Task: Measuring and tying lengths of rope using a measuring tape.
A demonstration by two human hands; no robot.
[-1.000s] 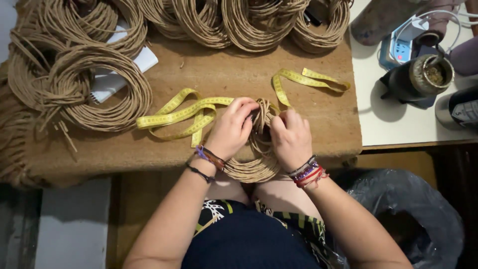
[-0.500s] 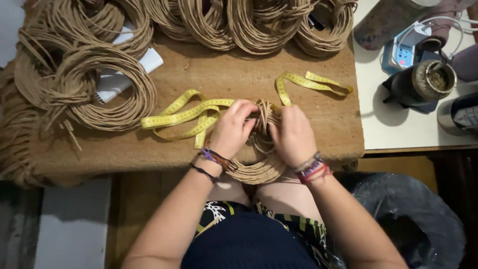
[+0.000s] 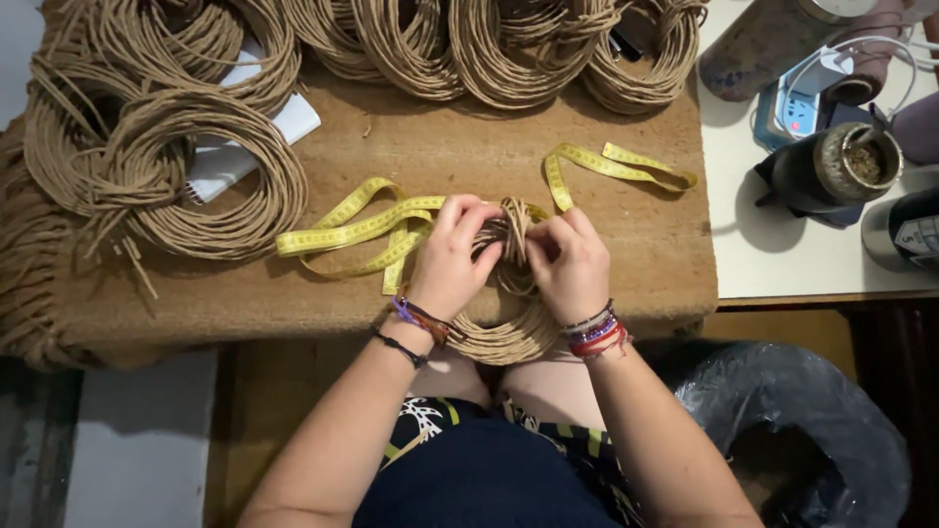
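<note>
tan cord coil (image 3: 509, 332), bunched, overhanging table edge.

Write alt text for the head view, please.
Both hands, left hand and right hand, grip a coil of tan cord at the near edge of a brown work surface. A yellow tape measure lies behind; more cord coils crowd the far side.

The coil (image 3: 509, 293) between your left hand (image 3: 452, 262) and right hand (image 3: 572, 264) is rough, matt, twisted fibre cord, paper-brown; the same dry cord makes the coils (image 3: 196, 176) along the table's far and left edges; the tabletop (image 3: 469, 147) looks like coarse, matt brown board; the tape measure (image 3: 372, 227) is smooth, slightly glossy yellow plastic or coated cloth; your wrists wear woven thread bracelets (image 3: 597, 332); the bag (image 3: 812, 411) below the table's right corner is shiny black plastic.
</note>
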